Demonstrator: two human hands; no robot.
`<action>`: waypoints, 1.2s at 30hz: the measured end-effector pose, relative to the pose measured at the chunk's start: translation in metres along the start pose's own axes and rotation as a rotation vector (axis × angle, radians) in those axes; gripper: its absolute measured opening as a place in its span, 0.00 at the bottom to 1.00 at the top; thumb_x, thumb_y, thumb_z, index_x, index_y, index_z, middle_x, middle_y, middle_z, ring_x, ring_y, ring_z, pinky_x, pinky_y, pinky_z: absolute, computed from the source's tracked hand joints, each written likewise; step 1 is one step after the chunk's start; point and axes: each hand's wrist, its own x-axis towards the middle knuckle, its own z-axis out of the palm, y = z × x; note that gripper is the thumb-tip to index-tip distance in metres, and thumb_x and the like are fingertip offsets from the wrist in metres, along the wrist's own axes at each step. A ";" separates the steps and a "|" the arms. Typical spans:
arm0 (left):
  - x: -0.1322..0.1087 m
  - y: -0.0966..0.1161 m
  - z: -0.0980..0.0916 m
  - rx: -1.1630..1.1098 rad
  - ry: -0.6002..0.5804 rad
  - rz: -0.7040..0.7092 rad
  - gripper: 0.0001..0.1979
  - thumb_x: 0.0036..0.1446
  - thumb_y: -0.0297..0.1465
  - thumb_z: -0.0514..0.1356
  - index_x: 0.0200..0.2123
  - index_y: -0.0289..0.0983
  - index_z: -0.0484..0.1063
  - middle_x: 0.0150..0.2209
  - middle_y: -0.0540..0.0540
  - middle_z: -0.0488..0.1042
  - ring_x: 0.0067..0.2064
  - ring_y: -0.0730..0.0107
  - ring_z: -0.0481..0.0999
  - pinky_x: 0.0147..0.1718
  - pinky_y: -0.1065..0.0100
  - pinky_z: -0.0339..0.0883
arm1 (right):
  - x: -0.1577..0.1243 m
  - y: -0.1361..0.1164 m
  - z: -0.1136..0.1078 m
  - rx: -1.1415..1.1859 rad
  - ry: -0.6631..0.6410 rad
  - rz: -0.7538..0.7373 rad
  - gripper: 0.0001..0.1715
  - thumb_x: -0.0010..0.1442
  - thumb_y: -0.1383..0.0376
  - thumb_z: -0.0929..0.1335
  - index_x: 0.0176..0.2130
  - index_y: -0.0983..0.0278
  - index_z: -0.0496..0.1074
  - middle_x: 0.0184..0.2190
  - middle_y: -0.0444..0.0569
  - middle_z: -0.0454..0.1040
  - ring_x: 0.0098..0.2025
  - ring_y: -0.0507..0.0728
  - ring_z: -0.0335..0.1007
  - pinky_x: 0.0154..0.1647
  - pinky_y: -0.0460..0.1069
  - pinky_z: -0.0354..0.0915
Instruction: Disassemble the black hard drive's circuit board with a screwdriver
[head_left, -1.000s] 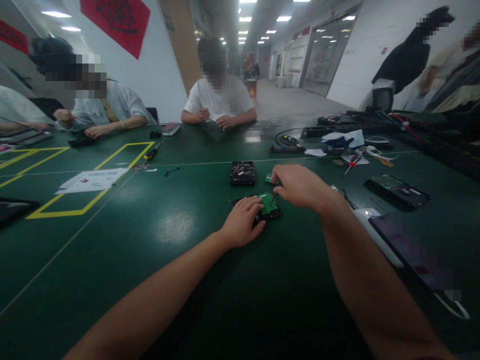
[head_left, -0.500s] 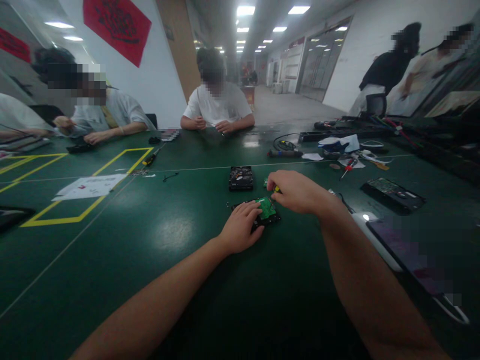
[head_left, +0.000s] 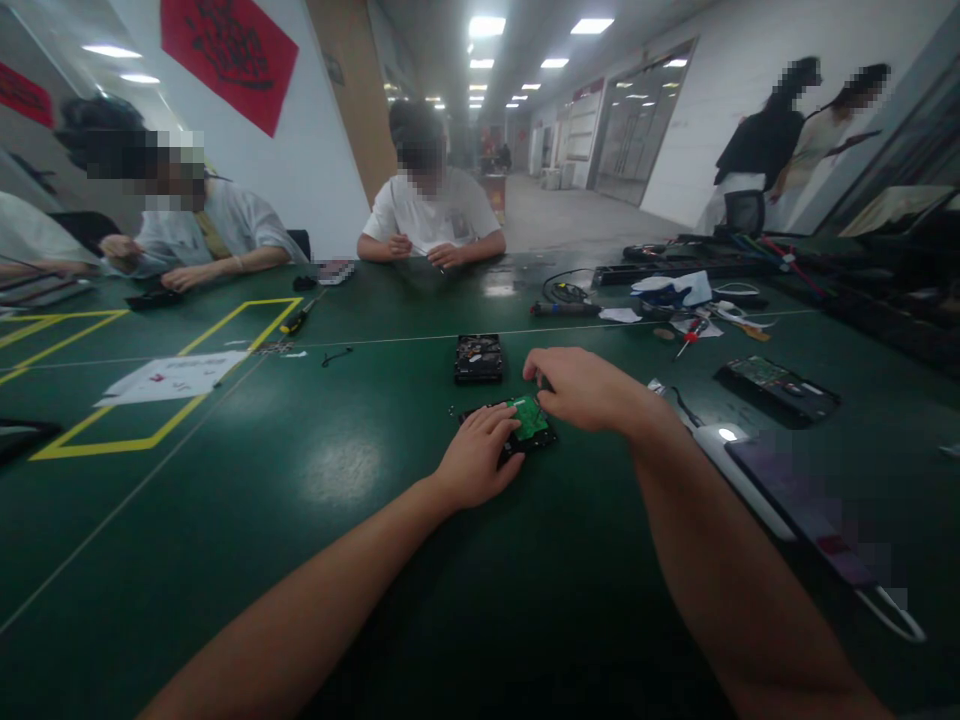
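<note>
A hard drive with a green circuit board facing up lies flat on the table. My left hand holds down its left part, fingers stretched across the top and thumb along the near edge. Over the drive's right end, my right hand has its fingers closed around a screwdriver; only a dark bit of the tool shows now. Just beyond is a second hard drive with its inner parts or underside facing up. Tiny dark pieces, perhaps screws, lie left of the held drive.
Right of my arm are another drive, a white device and a tablet-like screen. A red screwdriver and an electric-screwdriver-like tool lie farther back. Printed paper is at left. Co-workers sit across the table.
My right hand has turned slightly, and the screwdriver's yellow handle no longer shows. My left hand stays on the drive. The view has shifted a little; two people at back right have moved.
</note>
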 end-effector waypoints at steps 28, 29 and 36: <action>0.000 0.000 -0.001 0.000 -0.002 0.001 0.21 0.63 0.37 0.62 0.58 0.37 0.69 0.65 0.36 0.69 0.69 0.47 0.66 0.69 0.42 0.58 | 0.003 0.002 0.003 -0.008 0.025 0.017 0.16 0.64 0.63 0.68 0.51 0.64 0.73 0.47 0.57 0.81 0.47 0.64 0.78 0.46 0.53 0.68; 0.001 0.000 -0.001 0.001 0.001 0.001 0.21 0.63 0.37 0.63 0.58 0.37 0.69 0.65 0.36 0.70 0.69 0.47 0.66 0.69 0.42 0.58 | 0.003 0.002 0.003 -0.033 0.030 0.069 0.16 0.66 0.60 0.67 0.51 0.65 0.73 0.46 0.59 0.81 0.47 0.66 0.78 0.45 0.55 0.68; 0.000 -0.002 0.001 -0.001 -0.003 -0.003 0.22 0.63 0.37 0.63 0.58 0.39 0.68 0.65 0.37 0.70 0.69 0.47 0.65 0.68 0.41 0.58 | 0.004 0.007 0.002 -0.033 0.030 0.067 0.11 0.63 0.63 0.70 0.45 0.64 0.76 0.45 0.57 0.81 0.47 0.66 0.78 0.45 0.54 0.67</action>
